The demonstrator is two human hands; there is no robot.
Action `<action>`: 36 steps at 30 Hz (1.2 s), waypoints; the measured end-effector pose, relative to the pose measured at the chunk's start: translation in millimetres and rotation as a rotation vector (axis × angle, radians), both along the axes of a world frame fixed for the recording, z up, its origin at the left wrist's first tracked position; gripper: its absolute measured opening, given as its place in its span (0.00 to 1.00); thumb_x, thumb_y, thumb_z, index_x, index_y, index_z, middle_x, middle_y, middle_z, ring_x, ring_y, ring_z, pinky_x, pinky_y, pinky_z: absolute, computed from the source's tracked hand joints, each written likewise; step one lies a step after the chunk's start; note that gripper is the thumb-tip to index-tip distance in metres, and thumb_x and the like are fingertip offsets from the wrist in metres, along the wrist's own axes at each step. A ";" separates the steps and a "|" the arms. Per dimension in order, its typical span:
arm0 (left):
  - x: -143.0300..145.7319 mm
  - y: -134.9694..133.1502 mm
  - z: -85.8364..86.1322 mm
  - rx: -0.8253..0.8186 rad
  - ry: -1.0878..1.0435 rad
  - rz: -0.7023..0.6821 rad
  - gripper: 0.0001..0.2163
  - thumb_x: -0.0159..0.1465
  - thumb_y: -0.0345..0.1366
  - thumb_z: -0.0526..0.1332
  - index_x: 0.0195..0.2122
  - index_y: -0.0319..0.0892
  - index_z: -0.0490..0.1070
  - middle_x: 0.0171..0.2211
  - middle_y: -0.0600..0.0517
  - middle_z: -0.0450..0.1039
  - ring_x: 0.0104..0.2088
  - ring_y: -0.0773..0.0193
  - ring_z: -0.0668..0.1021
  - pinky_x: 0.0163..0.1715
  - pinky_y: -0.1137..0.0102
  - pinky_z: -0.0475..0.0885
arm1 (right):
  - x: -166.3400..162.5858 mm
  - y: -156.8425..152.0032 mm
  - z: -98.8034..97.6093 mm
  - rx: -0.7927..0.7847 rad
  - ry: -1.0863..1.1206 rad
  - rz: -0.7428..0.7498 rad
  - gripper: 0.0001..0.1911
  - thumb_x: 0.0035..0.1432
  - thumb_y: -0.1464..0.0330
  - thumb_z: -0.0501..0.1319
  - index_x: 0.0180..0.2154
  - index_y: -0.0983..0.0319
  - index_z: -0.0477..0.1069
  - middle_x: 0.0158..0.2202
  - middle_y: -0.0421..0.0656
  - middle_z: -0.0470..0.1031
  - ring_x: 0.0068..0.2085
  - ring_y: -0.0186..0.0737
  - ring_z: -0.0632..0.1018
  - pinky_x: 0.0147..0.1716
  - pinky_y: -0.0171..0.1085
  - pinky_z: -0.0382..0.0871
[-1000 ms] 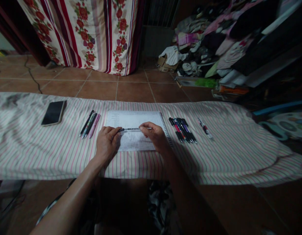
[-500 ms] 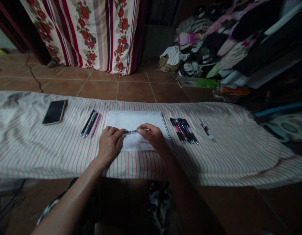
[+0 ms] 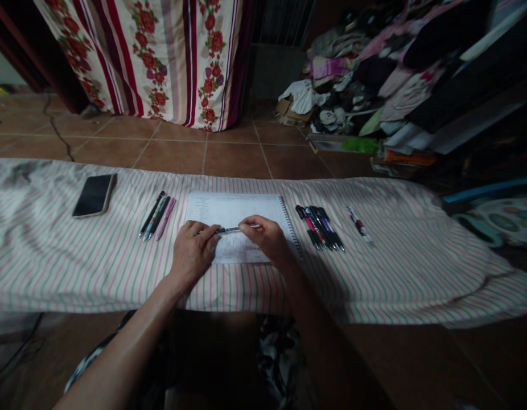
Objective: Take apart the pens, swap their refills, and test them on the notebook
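Note:
A dark pen (image 3: 231, 229) lies level between my two hands, over a spiral-bound notebook (image 3: 242, 204) with writing on its open page. My left hand (image 3: 193, 246) is closed on the pen's left end, its fingers pinched together. At the other end, my right hand (image 3: 266, 236) pinches the pen between thumb and fingertips. Left of the notebook lies a small group of pens (image 3: 157, 216), one of them pink. Beyond the notebook's spiral edge, several dark pens (image 3: 320, 228) lie side by side, and a single pen (image 3: 359, 225) rests apart farther right.
A phone (image 3: 93, 195) lies at the left on the striped cloth (image 3: 417, 250) covering the low table. Behind it are a tiled floor (image 3: 233, 155) and a floral curtain (image 3: 173, 57). Piled clothes (image 3: 332, 68) and a cardboard box (image 3: 291, 114) stand at the back right.
Both hands keep their hold on the pen with almost no movement. The view has shifted very slightly.

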State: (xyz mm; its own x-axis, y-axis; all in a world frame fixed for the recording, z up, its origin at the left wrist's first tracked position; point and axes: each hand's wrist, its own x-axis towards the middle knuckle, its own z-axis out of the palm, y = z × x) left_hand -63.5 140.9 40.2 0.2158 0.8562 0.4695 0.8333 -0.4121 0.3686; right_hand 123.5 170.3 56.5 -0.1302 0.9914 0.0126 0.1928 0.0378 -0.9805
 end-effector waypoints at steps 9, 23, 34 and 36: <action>1.4 -1.0 0.0 0.037 0.013 -0.006 0.13 0.63 0.38 0.53 0.44 0.40 0.73 0.33 0.46 0.73 0.36 0.58 0.69 0.37 0.63 0.67 | 1.4 -1.0 2.5 -0.021 -0.044 0.016 0.11 0.47 0.61 0.60 0.28 0.63 0.70 0.19 0.35 0.66 0.20 0.28 0.65 0.20 0.30 0.57; 2.2 -1.2 -0.8 0.045 0.006 -0.029 0.13 0.63 0.38 0.53 0.43 0.41 0.73 0.31 0.47 0.72 0.35 0.60 0.70 0.36 0.64 0.67 | -1.3 1.2 -4.6 0.116 -0.227 0.005 0.08 0.49 0.64 0.59 0.27 0.62 0.72 0.19 0.37 0.72 0.21 0.32 0.73 0.32 0.34 0.67; 2.2 -1.0 0.3 0.049 0.027 -0.074 0.13 0.63 0.38 0.53 0.42 0.40 0.73 0.31 0.47 0.72 0.35 0.60 0.70 0.35 0.64 0.67 | -2.2 -1.4 -4.1 0.008 -0.139 0.047 0.09 0.49 0.63 0.60 0.28 0.62 0.71 0.16 0.35 0.67 0.20 0.31 0.69 0.23 0.31 0.64; 3.4 -1.5 1.4 0.047 0.041 -0.082 0.13 0.63 0.38 0.53 0.42 0.40 0.73 0.30 0.47 0.72 0.35 0.60 0.70 0.35 0.64 0.67 | -5.1 -2.0 -6.5 0.007 -0.101 0.086 0.09 0.48 0.62 0.60 0.28 0.62 0.70 0.17 0.35 0.66 0.20 0.31 0.69 0.21 0.30 0.62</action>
State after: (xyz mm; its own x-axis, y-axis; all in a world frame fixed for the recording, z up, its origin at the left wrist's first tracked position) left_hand -60.1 139.4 41.7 0.3042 0.8118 0.4984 0.8097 -0.4960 0.3137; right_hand 118.4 168.3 50.0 -0.2159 0.9764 0.0023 0.2859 0.0654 -0.9560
